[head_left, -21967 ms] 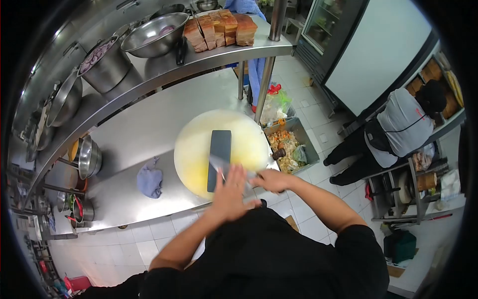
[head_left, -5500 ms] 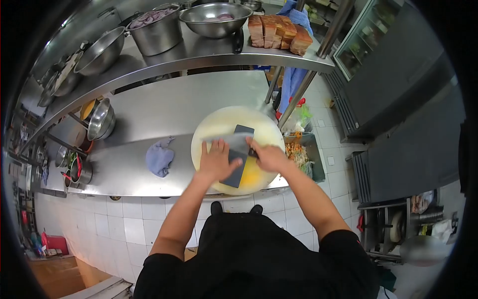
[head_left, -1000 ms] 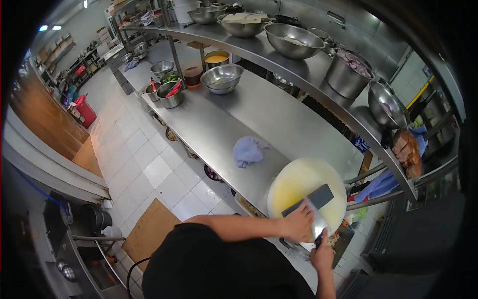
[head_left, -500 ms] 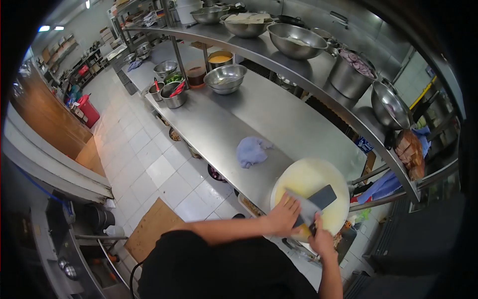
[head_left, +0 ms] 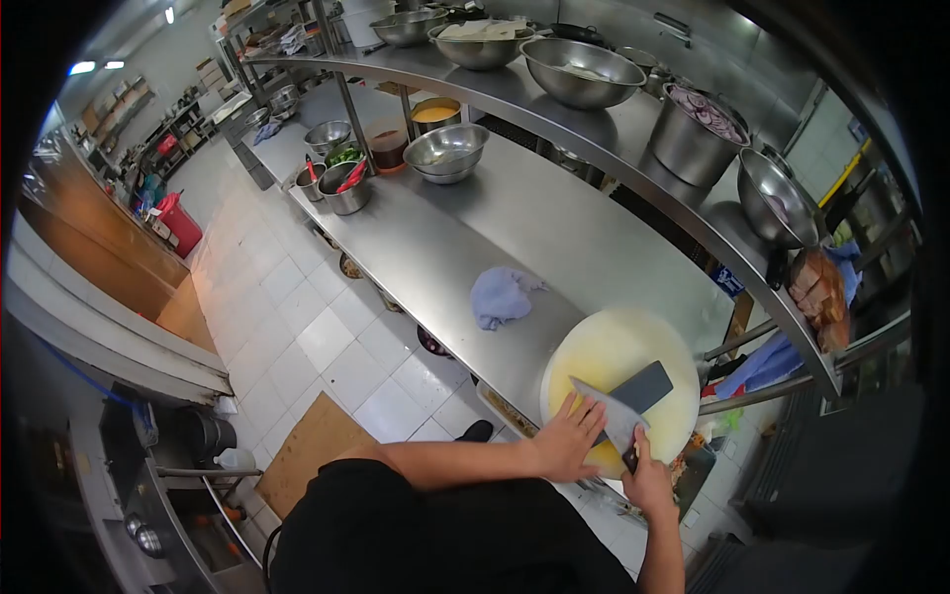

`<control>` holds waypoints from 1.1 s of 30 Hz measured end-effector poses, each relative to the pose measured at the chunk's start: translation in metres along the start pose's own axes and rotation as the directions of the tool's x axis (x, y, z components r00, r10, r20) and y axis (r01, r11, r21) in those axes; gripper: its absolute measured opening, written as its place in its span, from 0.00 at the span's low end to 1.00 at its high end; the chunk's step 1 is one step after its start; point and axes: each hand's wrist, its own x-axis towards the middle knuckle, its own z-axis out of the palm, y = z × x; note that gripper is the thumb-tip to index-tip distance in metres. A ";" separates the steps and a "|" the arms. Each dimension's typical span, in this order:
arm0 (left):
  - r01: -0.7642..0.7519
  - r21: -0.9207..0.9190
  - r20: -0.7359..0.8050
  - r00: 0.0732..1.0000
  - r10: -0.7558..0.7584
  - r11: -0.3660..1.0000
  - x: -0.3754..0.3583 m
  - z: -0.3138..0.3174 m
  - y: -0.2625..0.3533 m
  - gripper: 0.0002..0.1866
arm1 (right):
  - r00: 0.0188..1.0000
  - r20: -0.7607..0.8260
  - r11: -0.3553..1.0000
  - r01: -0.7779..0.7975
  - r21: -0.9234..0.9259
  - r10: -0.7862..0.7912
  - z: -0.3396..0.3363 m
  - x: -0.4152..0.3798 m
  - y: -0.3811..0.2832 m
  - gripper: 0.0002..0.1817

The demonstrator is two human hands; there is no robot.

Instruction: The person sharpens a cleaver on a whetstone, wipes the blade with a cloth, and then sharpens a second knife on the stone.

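Note:
A round, pale yellow cutting board [head_left: 613, 330] lies at the right end of the steel counter. A dark rectangular block, like a sharpening stone [head_left: 650, 384], rests on it. Across the block lies the wide blade of a knife [head_left: 616, 420], its tip toward the upper left. My right hand [head_left: 648, 482] is wrapped round the knife's dark handle at the board's near edge. The fingers of my left hand [head_left: 572, 439] are stretched out, with their tips on the blade. A crumpled blue cloth [head_left: 502, 297] sits on the counter left of the board.
Steel bowls [head_left: 584, 74] and a pot of sliced onions [head_left: 698, 134] stand on the raised shelf [head_left: 475, 87] above the counter [head_left: 416, 233]. Another bowl [head_left: 446, 153] and containers are at the counter's far end. Cardboard [head_left: 315, 450] lies on the tiled floor.
The knife has shifted slightly down and right across the block, its blade now lying flatter. Both hands have moved with it, and my left fingers are more spread.

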 end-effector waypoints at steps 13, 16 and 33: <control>-0.227 -0.034 0.053 0.972 0.229 0.973 0.061 0.011 0.018 0.53 | 0.964 -0.216 0.988 -0.155 0.012 0.154 0.023 -0.039 0.031 0.53; -0.269 0.033 0.085 0.960 0.265 0.963 0.055 0.003 0.029 0.53 | 0.959 -0.221 0.984 -0.173 0.046 0.179 0.032 -0.064 0.018 0.50; -0.250 0.088 0.075 0.967 0.244 0.964 0.111 0.001 0.019 0.54 | 0.928 -0.199 0.949 -0.305 0.084 0.316 0.008 -0.028 0.013 0.45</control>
